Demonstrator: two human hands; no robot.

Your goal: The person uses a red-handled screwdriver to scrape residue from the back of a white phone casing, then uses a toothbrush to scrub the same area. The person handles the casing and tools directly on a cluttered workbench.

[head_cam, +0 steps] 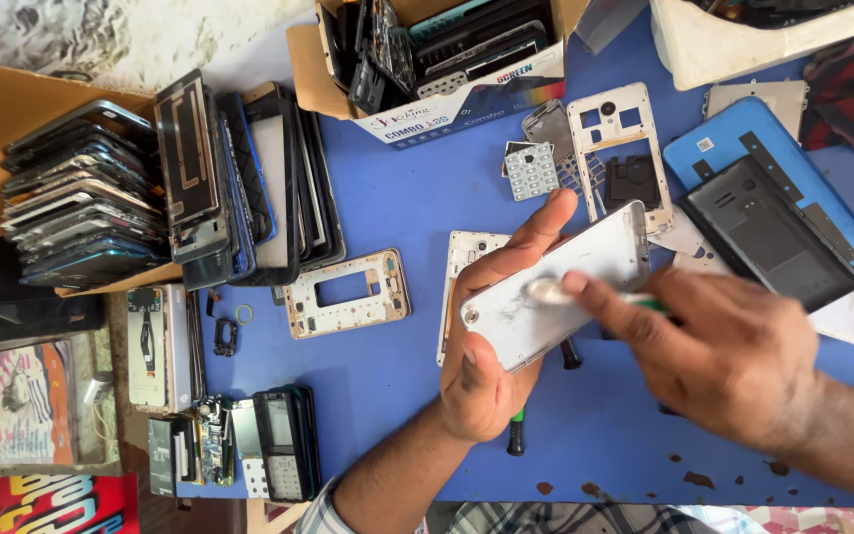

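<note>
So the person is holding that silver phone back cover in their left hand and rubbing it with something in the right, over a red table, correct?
Not quite: the table is blue, not red, as the head view shows. The left hand holds the silver back cover; the right hand rubs it.

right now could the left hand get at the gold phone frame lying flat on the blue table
Probably not as things stand: the left hand is occupied gripping the silver phone back cover. The gold phone frame lies uncovered on the blue table, with open table between, so the path itself looks free.

Blue table point(397, 198): chipped paint is seen along the near edge. Laid directly on it: a gold phone frame point(346, 294), a white frame point(617, 138), a grey keypad point(531, 170), a blue back cover point(743, 138), a cardboard box point(447, 89).
</note>
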